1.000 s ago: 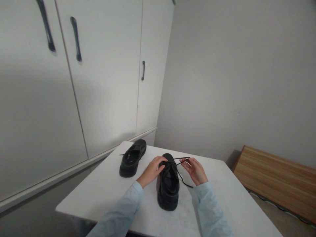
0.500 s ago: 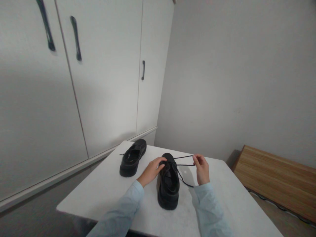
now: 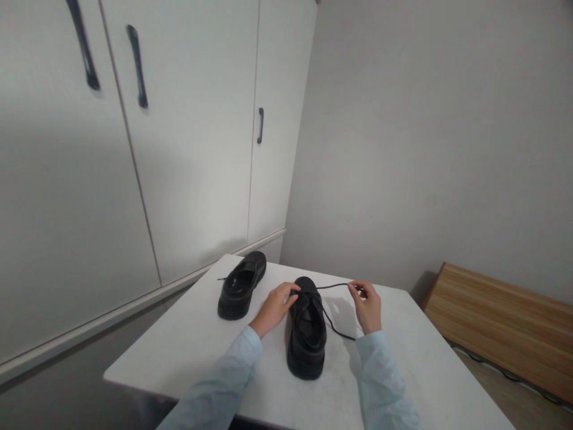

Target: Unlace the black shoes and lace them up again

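A black lace-up shoe [image 3: 306,334] sits on the white table, its heel toward me. My left hand [image 3: 275,307] grips the left side of this shoe near the lacing, thumb and fingers at its upper; the fingertips are partly hidden. Off to the right, my right hand [image 3: 367,304] pinches a black shoelace [image 3: 332,286] between thumb and fingers. That lace runs from the front of the shoe to my fingertips, sagging slightly. Another lace end [image 3: 333,327] trails from the shoe over the tabletop toward my right sleeve. The second black shoe [image 3: 242,286] stands farther left, untouched.
The white table [image 3: 179,358] reaches back toward a grey wall [image 3: 403,149]. White cabinet doors [image 3: 192,149] with dark handles line the left. A wood-grain panel [image 3: 501,328] stands beyond the table's right edge, with a cable along its lower side.
Two lace strands stretched from the shoe to my right hand before; a single, slacker strand shows now. My right hand has barely shifted, and my left hand stays on the shoe.
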Demonstrator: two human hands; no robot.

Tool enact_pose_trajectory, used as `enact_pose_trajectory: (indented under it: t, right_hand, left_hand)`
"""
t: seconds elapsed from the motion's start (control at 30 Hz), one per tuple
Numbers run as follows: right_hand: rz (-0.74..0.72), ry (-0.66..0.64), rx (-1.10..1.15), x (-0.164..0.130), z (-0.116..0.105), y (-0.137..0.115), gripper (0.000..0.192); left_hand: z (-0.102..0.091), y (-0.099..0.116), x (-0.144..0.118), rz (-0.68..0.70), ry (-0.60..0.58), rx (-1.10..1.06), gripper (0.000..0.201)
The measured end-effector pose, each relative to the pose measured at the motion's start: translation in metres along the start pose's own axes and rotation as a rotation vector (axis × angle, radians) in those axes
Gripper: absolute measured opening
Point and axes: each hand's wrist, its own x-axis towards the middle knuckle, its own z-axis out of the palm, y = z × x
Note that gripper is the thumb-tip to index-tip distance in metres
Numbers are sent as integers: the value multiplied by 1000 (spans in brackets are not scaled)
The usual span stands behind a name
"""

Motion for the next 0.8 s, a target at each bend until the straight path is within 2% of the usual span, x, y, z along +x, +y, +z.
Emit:
enact_pose_trajectory:
  t: [0.13, 0.23, 0.4, 0.5, 0.67, 0.8]
  right_hand:
    - [-8, -186, -58, -5, 9, 4, 27]
    - [-43, -341, 21, -12, 16, -5, 27]
    - [-26, -583, 170, -23, 27, -17, 44]
    - [13, -655, 176, -27, 33, -14, 49]
    - [61, -686, 200, -28, 35, -13, 59]
    - [67, -701, 248, -29, 35, -15, 56]
  left_hand:
    - [-1, 0, 1, -12, 34, 41, 18]
    - [0, 1, 1, -18, 39, 55, 17]
    - [4, 0, 1, -21, 49, 59, 15]
    - [8, -2, 3, -43, 67, 18, 13]
    - [14, -7, 7, -100, 91, -77, 12]
    - [18, -10, 9, -154, 106, -118, 11]
